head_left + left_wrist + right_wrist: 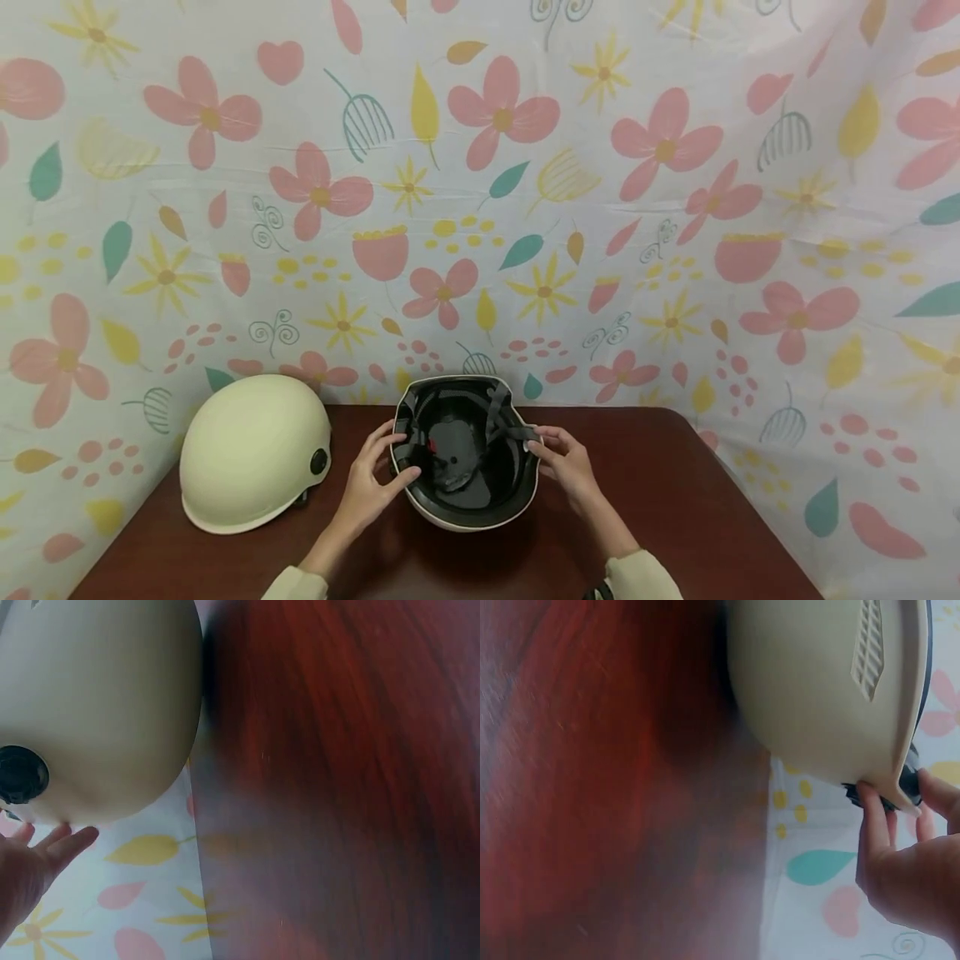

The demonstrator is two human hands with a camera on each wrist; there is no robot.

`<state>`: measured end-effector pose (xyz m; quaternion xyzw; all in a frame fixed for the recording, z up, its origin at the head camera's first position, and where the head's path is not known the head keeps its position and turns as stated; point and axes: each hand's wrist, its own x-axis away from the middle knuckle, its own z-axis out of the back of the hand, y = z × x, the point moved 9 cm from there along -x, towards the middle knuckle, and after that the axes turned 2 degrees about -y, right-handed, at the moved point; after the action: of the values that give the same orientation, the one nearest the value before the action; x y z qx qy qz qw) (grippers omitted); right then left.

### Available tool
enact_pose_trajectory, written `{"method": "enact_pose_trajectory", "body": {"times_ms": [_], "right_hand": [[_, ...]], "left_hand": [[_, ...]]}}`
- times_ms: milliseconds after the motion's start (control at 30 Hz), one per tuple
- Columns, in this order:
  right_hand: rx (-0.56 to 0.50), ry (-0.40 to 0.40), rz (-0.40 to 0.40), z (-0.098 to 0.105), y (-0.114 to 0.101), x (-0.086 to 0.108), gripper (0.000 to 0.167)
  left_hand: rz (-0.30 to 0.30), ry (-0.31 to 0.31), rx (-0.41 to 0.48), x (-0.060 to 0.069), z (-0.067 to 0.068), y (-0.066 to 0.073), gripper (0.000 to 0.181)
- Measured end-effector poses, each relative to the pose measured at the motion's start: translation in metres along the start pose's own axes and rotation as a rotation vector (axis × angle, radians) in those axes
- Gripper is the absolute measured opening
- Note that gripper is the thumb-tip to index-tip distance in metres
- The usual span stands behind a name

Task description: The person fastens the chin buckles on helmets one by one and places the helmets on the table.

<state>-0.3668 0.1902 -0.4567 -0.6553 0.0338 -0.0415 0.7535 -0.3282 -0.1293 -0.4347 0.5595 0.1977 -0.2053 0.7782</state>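
An upturned cream helmet (474,527) rests on the table, its black lining and straps facing up. The left hand (372,479) grips its left rim, thumb on the near part of the edge and fingers farther back. On the opposite rim, the right hand (572,468) pinches the edge beside a dark strap (519,433). The left wrist view has the smooth shell (97,697) above the left hand (34,866). In the right wrist view, the right hand (911,874) holds the rim of the shell (810,690) and a black strap piece between thumb and fingers.
A second cream helmet (251,450) sits dome up at the table's left side, a black round part on its right side. The dark red-brown table (645,500) meets a wall covering (465,200) with flowers and leaves behind it.
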Motion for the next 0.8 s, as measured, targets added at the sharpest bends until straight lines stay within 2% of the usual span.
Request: {"method": "enact_pose_trajectory", "body": {"times_ms": [133, 233, 467, 633, 800], "right_hand": [[-0.044, 0.021, -0.015, -0.005, 0.011, -0.001, 0.035], [-0.076, 0.001, -0.009, -0.013, 0.017, -0.001, 0.038], [-0.145, -0.042, -0.024, -0.024, 0.027, -0.003, 0.043], [-0.131, -0.047, -0.03, -0.022, 0.027, -0.006, 0.043], [-0.131, -0.122, -0.037, -0.024, 0.028, -0.006, 0.043]], "left_hand": [[-0.01, -0.044, 0.004, -0.001, 0.003, -0.001, 0.055], [-0.001, -0.059, -0.001, -0.001, 0.007, -0.003, 0.063], [0.077, -0.104, 0.054, 0.0, 0.004, -0.008, 0.071], [0.082, -0.071, 0.057, -0.003, 0.003, -0.003, 0.069], [0.092, -0.016, 0.064, -0.002, 0.004, -0.002, 0.065]]}}
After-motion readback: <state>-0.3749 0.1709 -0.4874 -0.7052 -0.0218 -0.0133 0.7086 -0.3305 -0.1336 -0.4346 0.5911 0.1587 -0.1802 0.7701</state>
